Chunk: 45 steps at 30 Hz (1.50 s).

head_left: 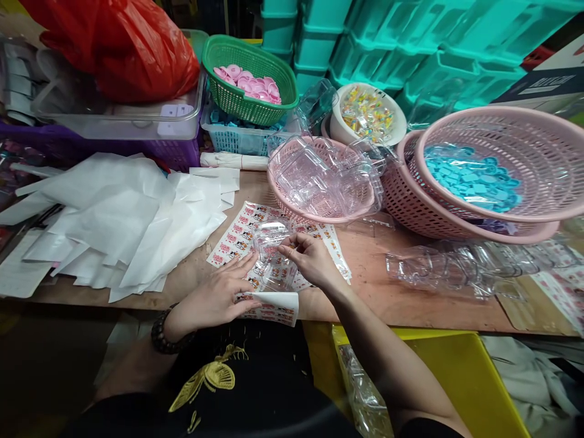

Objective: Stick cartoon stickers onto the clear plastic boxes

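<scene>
A clear plastic blister case lies over printed sticker sheets with cat pictures and pink lettering. My left hand, wearing a dark bead bracelet, has its fingers stretched out flat, their tips at the case's left side. The thumb rests by the curled front edge of a sheet, which hangs past the table edge. Above the case's right side, my right hand pinches thumb and forefinger together. Whatever is between those fingertips is too small to make out.
White backing papers are heaped at left. Behind the sheets, a pink basket holds clear cases. Stacked pink baskets with blue pieces stand at right, near nested clear cases. A green basket and white bowl are at the back.
</scene>
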### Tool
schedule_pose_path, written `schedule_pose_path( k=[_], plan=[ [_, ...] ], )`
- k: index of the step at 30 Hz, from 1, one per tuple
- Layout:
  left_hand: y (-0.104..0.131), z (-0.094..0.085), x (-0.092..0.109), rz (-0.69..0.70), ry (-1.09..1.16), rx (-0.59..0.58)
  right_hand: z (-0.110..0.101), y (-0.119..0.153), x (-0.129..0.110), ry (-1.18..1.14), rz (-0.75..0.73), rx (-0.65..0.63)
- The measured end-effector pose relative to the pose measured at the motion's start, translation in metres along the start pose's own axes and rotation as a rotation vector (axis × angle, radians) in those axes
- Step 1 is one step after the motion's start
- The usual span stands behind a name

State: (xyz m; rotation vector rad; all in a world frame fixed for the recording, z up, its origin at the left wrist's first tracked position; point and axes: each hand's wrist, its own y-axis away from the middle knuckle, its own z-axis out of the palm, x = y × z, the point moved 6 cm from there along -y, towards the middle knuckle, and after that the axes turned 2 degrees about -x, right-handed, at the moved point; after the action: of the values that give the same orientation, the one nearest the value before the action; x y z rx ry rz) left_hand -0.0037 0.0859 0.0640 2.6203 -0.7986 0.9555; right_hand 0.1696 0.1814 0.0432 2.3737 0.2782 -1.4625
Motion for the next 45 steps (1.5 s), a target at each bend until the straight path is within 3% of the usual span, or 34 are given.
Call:
schedule_pose_path(
  k=[14,22,28,34,39,45],
  plan=[
    [-0.003,0.000,0.007,0.042,-0.106,0.061,-0.001,0.006,-0.005,0.210,-0.068,0.112],
    [-0.019,0.009,0.006,0.076,-0.227,-0.016,0.004,0.014,-0.011,0.404,-0.159,0.226],
    [-0.019,0.013,0.004,0.072,-0.233,-0.048,-0.001,0.015,0.001,0.436,-0.033,0.253],
    [-0.020,0.013,-0.001,0.017,-0.181,-0.071,-0.019,0.009,0.014,0.525,0.164,0.282],
    [-0.027,0.007,0.001,0.029,-0.104,-0.059,-0.018,-0.008,0.036,0.241,0.231,0.116],
    [-0.019,0.005,-0.013,0.008,0.013,-0.058,-0.012,-0.013,0.040,-0.070,0.212,0.144]
  ],
)
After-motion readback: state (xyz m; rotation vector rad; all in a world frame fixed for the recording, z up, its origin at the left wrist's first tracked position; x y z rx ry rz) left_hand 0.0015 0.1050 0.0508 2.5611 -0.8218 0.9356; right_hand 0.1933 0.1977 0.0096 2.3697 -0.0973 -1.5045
